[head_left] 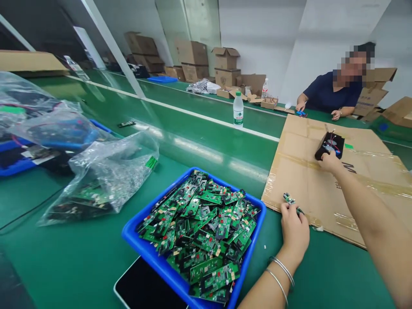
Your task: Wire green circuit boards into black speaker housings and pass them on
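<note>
Left hand (294, 229) at 5 o'clock, fingers closed on a small board (291, 201) at the cardboard (309, 180) edge, right hand (328, 162) at 3 o'clock gripping a black part (330, 145) on the cardboard, blue tray (135, 234) of boards at 6 o'clock, bottle (238, 110) at 12 o'clock.

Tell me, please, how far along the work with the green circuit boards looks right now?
Done: hard to tell. In hand: the left hand pinches one small green circuit board, while the right hand grips a black plastic housing with red wires on the flattened brown cardboard sheet. Left: the blue plastic tray is heaped with boards.
</note>
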`<state>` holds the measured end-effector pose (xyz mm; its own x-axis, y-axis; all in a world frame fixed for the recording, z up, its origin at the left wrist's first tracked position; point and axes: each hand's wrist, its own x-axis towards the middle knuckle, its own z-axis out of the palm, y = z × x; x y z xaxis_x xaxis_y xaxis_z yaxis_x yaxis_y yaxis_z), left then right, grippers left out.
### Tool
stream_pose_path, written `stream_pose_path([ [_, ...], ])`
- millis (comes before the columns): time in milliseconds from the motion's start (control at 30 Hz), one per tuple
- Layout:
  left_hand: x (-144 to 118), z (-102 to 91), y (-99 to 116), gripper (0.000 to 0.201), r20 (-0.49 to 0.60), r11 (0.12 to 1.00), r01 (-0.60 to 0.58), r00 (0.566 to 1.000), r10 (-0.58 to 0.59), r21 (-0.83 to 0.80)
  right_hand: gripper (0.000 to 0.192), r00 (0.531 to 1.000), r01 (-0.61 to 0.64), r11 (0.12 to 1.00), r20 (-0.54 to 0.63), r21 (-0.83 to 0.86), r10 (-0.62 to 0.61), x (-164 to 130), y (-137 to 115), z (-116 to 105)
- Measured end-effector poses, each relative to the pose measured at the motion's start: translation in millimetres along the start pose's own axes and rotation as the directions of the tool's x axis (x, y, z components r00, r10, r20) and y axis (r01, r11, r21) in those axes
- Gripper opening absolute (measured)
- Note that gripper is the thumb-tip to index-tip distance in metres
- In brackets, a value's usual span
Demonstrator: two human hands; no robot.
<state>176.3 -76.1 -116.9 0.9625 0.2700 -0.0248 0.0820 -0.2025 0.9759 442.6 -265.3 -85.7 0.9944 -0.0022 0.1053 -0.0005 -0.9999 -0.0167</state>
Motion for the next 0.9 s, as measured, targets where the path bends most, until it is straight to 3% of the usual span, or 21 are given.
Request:
stream_pose_path([
  [100, 1, 0.8, -1, 0.028, -0.016, 0.999, -0.014, 1.0, 0.013, -0.05, 0.03, 1.0, -0.002, 0.997, -0.024, -0.072, 0.0, -46, -3, -2],
  [233, 2, 2.2, -5, 0.022, -0.047, 0.986, -0.056, 0.998, 0.049, -0.159, 0.025, 0.996, 0.081, 0.99, -0.015, -0.113, -0.084, -130, -5, -14],
  [400, 15, -2.3, 3, 0.006, -0.119, 0.914, -0.049, 0.993, 0.001, -0.403, 0.021, 0.96, 0.27, 0.962, 0.084, -0.035, -0.266, -237, -19, -43],
  [500, 23, -21.0, 25, 0.007, -0.102, 0.831, -0.007, 0.993, -0.06, -0.556, 0.028, 0.901, 0.418, 0.877, 0.018, 0.236, -0.434, -288, -26, -76],
  [633, 15, -76.1, 76, 0.012, -0.098, 0.718, 0.0, 0.991, -0.095, -0.696, 0.022, 0.892, 0.444, 0.743, -0.168, 0.501, -0.419, -337, -23, -111],
  [667, 7, -93.3, 91, 0.011, -0.076, 0.666, 0.005, 0.993, -0.092, -0.746, 0.019, 0.893, 0.435, 0.71, -0.165, 0.553, -0.418, -347, -23, -114],
  [733, -13, -126.8, 119, 0.009, 0.105, 0.262, 0.112, 0.994, -0.039, -0.959, 0.018, 0.881, 0.411, 0.63, -0.108, 0.659, -0.461, -367, -30, -114],
  [800, -37, -153.7, 141, 0.008, 0.22, -0.036, 0.221, 0.975, 0.034, -0.975, 0.02, 0.825, 0.398, 0.531, -0.039, 0.748, -0.564, -382, -48, -109],
  [900, -66, -172.4, 157, 0.014, 0.245, -0.246, 0.26, 0.965, 0.09, -0.934, 0.037, 0.714, 0.369, 0.394, 0.015, 0.842, -0.7, -394, -91, -99],
])
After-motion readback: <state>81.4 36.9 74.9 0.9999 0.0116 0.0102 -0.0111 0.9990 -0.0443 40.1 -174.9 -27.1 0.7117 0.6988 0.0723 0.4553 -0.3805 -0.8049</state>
